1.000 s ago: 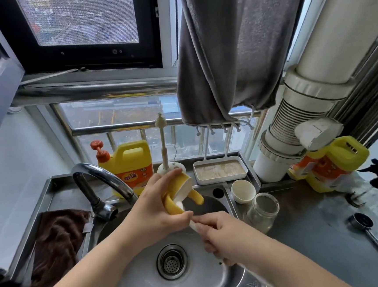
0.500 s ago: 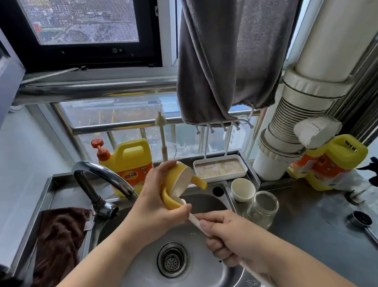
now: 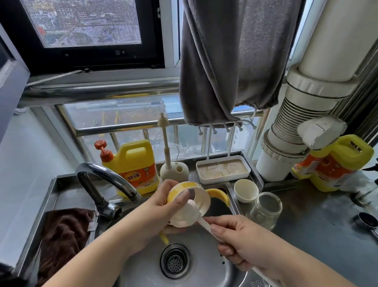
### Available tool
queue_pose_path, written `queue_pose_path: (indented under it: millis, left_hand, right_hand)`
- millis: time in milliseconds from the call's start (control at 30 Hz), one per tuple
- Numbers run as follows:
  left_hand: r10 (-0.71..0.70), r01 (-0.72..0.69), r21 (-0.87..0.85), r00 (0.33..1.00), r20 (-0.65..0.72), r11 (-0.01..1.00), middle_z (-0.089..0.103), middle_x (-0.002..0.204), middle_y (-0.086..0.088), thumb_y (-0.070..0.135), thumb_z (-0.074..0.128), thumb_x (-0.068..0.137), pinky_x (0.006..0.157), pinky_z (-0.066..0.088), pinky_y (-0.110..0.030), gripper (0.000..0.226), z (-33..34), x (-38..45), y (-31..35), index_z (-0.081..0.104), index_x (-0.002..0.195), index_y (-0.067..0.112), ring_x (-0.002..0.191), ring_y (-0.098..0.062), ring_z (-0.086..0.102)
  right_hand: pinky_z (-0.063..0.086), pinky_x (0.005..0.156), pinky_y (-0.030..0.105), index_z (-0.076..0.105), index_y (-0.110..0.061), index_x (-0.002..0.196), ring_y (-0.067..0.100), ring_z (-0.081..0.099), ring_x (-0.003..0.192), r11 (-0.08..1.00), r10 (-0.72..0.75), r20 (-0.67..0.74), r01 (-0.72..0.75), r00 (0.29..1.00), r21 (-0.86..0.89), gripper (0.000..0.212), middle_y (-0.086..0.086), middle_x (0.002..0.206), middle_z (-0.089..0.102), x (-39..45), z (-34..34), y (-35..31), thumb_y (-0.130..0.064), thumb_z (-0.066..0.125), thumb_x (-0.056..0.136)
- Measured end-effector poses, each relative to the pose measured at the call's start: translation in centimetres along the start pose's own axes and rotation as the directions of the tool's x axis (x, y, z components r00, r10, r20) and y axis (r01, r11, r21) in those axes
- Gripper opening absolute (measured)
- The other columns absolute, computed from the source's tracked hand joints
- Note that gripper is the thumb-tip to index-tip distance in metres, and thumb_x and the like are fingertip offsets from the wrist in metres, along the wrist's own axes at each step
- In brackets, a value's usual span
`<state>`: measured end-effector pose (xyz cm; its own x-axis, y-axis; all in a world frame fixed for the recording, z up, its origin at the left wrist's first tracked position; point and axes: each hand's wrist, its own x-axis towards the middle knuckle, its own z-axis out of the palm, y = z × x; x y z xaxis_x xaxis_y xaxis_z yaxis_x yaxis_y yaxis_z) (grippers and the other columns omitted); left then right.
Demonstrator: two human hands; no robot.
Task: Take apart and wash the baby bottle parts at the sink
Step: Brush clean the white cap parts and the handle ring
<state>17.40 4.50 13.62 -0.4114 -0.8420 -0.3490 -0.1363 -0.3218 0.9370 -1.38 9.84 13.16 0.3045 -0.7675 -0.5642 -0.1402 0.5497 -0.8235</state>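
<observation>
Taking the sink drain (image 3: 175,260) as reference, nearest the camera and to its right, the right hand (image 3: 245,245) is wrapping its fingers round the white handle of a bottle brush (image 3: 205,225). The handle's long axis is running from the lower right, past the wrist, up and leftward toward the part above the drain.

Directly above the drain and slightly further off, the left hand (image 3: 159,211) is gripping the yellow-and-cream bottle collar (image 3: 188,203), thumb on the near rim and fingers curled behind. The collar is hanging over the basin, not resting in it, with its open mouth tilting toward the right hand. Yellow handle loops are projecting from it, one to the right (image 3: 218,194) and one downward toward the drain. The brush's head end is lying inside the collar's opening; bristles are not discernible.

Judgement: the scrubbing of this part is in hand, and the next stroke is depending on keeping the brush axis in line with the collar's opening.

Right of the drain and further back, the glass bottle body (image 3: 266,210) is standing upright on the counter, with a cream cap (image 3: 245,190) just behind it. Left of the drain the faucet (image 3: 105,180) is arching over the basin, with no water visibly running. Behind it, a yellow detergent jug (image 3: 135,168) is standing by the window.
</observation>
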Motion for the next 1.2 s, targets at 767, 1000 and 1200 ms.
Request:
queue_pose_path:
  millis: [767, 1000, 1200]
  left_hand:
    - [0.159, -0.149, 0.063, 0.965, -0.209, 0.987, 0.072, 0.088, -0.001, 0.051, 0.069, 0.062, 0.082, 0.053, -0.035, 0.040, 0.4, 1.3, 2.1, 0.068, 0.094, 0.028, 0.088, -0.020, 0.066]
    - [0.109, -0.107, 0.024, 0.973, -0.203, 0.994, 0.071, 0.099, -0.003, 0.053, 0.055, 0.084, 0.092, 0.046, -0.033, 0.032, 0.8, 1.7, 0.9, 0.068, 0.094, 0.025, 0.091, -0.006, 0.064]
    - [0.186, -0.192, -0.006, 0.961, -0.204, 0.981, 0.068, 0.095, -0.020, 0.057, 0.069, 0.076, 0.078, 0.045, -0.037, 0.048, 0.8, 1.8, 0.7, 0.071, 0.094, 0.012, 0.086, -0.031, 0.063]
  right_hand:
    - [0.051, 0.080, 0.034, 0.042, -0.050, 0.134, 0.023, 0.064, 0.095, 0.580, -0.470, -0.315, 0.020, 0.824, -0.814, 0.040, 0.005, 0.103, 0.069, -1.0, -1.5, 1.0, -0.034, 0.041, 0.098]
    - [0.048, 0.055, 0.032, 0.038, -0.042, 0.141, 0.020, 0.064, 0.068, 0.199, -0.695, -0.158, -0.023, 0.701, -0.980, 0.062, -0.003, 0.085, 0.062, -0.8, -1.4, 0.6, -0.027, 0.064, 0.086]
    - [0.044, 0.042, 0.030, 0.039, -0.037, 0.142, 0.023, 0.059, 0.050, 0.089, -0.650, -0.215, -0.207, 0.729, -0.974, 0.093, 0.003, 0.074, 0.056, 0.5, -0.3, 0.1, -0.011, 0.078, 0.061]
